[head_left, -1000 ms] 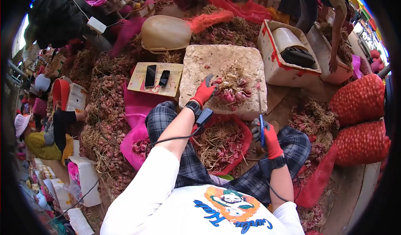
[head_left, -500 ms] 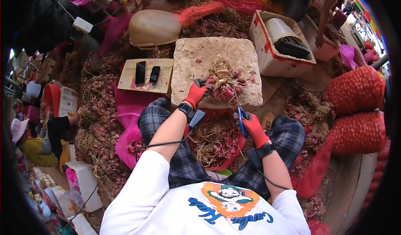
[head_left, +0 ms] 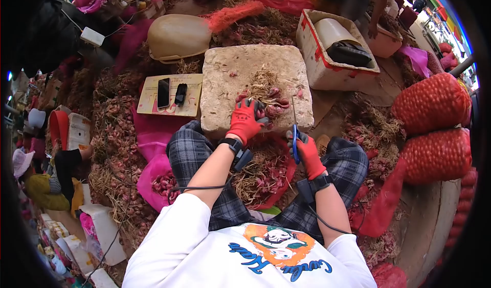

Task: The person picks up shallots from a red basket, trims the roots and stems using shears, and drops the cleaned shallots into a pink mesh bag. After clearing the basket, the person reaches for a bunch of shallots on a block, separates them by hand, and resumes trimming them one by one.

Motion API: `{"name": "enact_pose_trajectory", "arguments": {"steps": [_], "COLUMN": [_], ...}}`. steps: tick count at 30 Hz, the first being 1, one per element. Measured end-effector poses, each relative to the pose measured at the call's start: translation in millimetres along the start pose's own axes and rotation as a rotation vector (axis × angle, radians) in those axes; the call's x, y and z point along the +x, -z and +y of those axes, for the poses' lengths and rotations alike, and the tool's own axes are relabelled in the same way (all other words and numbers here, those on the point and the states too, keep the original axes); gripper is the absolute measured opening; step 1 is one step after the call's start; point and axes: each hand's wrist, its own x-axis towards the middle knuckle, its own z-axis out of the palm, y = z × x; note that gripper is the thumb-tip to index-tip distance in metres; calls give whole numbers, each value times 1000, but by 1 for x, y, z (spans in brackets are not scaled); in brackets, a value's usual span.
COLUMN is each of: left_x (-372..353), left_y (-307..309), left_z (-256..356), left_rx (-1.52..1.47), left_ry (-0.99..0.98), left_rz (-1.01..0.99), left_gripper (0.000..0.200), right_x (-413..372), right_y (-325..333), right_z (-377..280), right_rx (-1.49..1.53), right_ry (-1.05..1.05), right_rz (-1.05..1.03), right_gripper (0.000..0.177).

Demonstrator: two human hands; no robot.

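Note:
A bunch of red shallots (head_left: 276, 104) with dry, straw-coloured tops lies on a worn foam block (head_left: 225, 73) in front of me. My left hand (head_left: 247, 119), in a red glove with dark fingertips, is at the near left side of the bunch, its fingers curled round some of the shallots. My right hand (head_left: 309, 155), gloved the same way, grips the blue handles of a pair of scissors (head_left: 295, 134). The blades point away from me, over the block's near right edge, just right of the bunch. Part of the bunch is hidden behind my left hand.
Left of the block, a phone (head_left: 163, 92) and a small black object (head_left: 180, 93) lie on a printed box (head_left: 146, 98). Behind stand a beige tub (head_left: 179, 35) and a foam box (head_left: 312, 58). Full red net sacks (head_left: 432, 104) are stacked right. Loose shallots (head_left: 115, 155) cover the ground.
My left hand has moved right and onto the shallots from the block's left edge. The scissors have swung away from the bunch, with their blades now to its right. The view has shifted slightly.

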Motion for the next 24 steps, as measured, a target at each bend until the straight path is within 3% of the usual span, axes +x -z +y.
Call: {"name": "enact_pose_trajectory", "arguments": {"steps": [1,4,7,10,14,17,19,21,23,24], "left_x": [3,-1,-3,5,46,46,49,56,41,37], "left_y": [11,32,26,-2,-19,16,37,49,79,80], "left_z": [1,18,64,97,95,90,58,4,-27,-50], "left_rx": [-119,279,262,578,698,362,-45,-493,-1131,-1171], "left_ry": [103,-16,-432,-339,-251,-186,-167,-119,180,233], "left_rz": [-53,428,252,-136,-216,-112,-32,61,-107,-142], "left_gripper": [61,56,58,62,64,48,42,31,25,20], "right_x": [-1,3,3,-6,-1,-3,-1,-4,-9,-13], "right_y": [2,8,10,6,15,15,6,4,-6,-15], "right_z": [-3,-5,-12,-27,-14,-16,-13,-12,-18,-23], "right_rx": [10,40,53,73,67,19,75,162,171,138], "right_ry": [12,62,101,128,124,137,153,11,-105,-151], "right_rz": [7,25,30,42,119,120,69,-122,-261,-300], "right_gripper": [20,21,24,24,20,16,16,16,17,18]}}
